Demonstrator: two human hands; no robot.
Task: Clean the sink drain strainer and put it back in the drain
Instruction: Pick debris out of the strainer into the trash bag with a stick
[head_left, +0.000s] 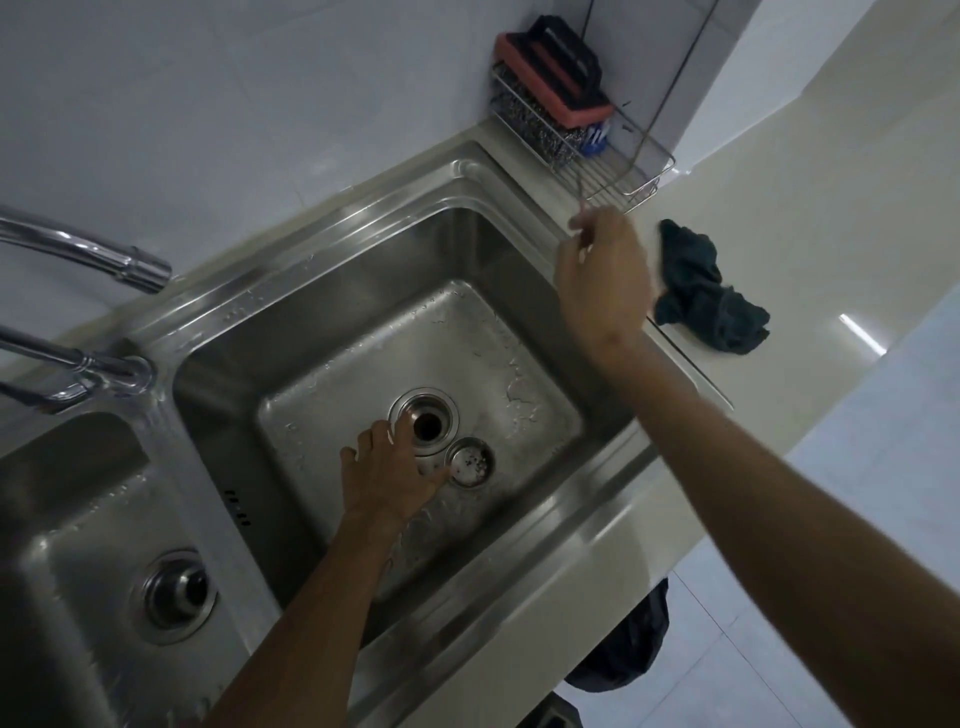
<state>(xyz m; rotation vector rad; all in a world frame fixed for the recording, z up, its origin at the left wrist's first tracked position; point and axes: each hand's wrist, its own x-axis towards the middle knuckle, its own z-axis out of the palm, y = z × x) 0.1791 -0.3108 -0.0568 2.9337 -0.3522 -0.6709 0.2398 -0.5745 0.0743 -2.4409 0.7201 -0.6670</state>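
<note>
The round metal strainer (469, 461) lies on the floor of the right sink basin (322, 364), right beside the open drain hole (427, 425). Dark specks of debris sit inside it. My left hand (388, 475) is low in the basin with fingers spread, its fingertips touching the strainer's left rim and the edge of the drain. My right hand (602, 280) is raised over the sink's right rim, fingers pinched on a thin wire rod (660, 109) that runs up toward the wall.
A wire rack (613, 171) at the back right holds a pink-and-black scrubber (556, 73) and steel wool. A dark green cloth (711, 296) lies on the counter. Two faucets (93, 260) reach in from the left. The left basin has its own drain (179, 595).
</note>
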